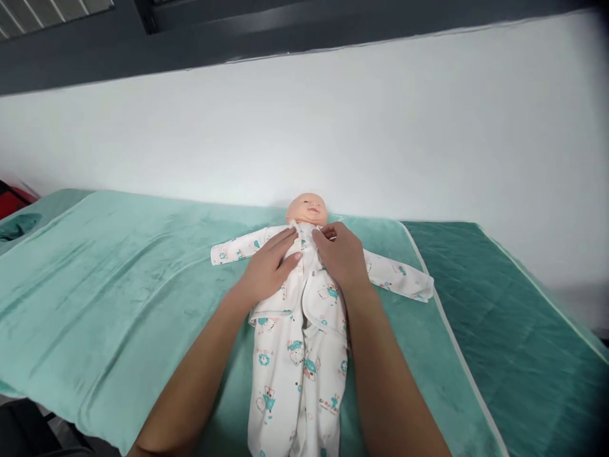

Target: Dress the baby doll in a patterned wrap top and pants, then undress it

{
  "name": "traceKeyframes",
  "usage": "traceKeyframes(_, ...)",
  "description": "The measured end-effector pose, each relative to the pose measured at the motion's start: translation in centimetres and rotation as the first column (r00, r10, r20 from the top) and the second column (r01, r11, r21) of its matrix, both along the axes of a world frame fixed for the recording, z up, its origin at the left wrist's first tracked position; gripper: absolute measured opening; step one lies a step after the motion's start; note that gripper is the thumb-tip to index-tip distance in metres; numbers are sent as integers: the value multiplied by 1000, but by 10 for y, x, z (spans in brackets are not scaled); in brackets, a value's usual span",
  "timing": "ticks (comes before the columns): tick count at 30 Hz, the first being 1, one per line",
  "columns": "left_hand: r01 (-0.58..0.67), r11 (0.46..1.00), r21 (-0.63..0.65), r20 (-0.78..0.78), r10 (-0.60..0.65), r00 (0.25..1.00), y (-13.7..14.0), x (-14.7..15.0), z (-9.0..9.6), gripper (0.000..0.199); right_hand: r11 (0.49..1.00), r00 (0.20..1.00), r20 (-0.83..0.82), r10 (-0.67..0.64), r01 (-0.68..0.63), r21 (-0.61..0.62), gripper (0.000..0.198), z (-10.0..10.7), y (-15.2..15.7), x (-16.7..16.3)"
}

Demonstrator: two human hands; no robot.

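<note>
A baby doll (307, 209) lies face up on a light green blanket, its head toward the wall. It wears a white printed baby jacket (327, 303), whose sleeves spread out to both sides. The jacket's front edges part below the chest. White printed pants (275, 374) cover the legs and run off the bottom of the view. My left hand (270, 266) lies flat on the jacket's left front, fingers stretched toward the collar. At the upper right of the chest, my right hand (343, 254) has its fingers bent and pinched at the jacket's front near the neck.
The light green blanket (118, 273) covers the bed, with a darker green cover (514, 330) on the right. A white wall (285, 133) rises right behind the doll's head. Dark objects (28, 431) are at the lower left, a red item (12, 202) at the left edge.
</note>
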State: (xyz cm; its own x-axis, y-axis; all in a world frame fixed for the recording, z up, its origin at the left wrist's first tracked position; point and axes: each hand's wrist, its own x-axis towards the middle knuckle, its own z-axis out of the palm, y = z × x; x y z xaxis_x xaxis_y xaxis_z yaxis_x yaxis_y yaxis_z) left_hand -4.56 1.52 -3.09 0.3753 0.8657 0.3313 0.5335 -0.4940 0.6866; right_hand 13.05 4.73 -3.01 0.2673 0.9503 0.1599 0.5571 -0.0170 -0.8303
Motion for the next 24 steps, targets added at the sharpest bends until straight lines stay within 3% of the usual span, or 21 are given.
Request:
traceKeyframes(4,-22,999,-48,45,24,999,11,14,14,41,999,999,-47,11,-9,40,21,-6,3,2)
traceKeyframes(8,-154,979,-133,141,172,975,38,21,23,35,1000,996,-92,18,-16,24,20,-7,3,5)
traceKeyframes(11,-231,962,-146,115,248,962,57,28,23,23,1000,997,-70,14,-12,27,19,-6,3,6)
traceKeyframes(14,-214,962,-170,78,230,970,66,36,19,18,999,999,-30,11,-10,39,18,-6,2,5)
traceKeyframes(17,-218,970,-104,87,227,970,66,39,14,14,998,999,-37,14,-12,63,18,-8,2,6)
traceKeyframes(24,-229,971,-64,164,236,958,63,38,7,14,997,911,-403,84,-77,33,22,-7,6,7)
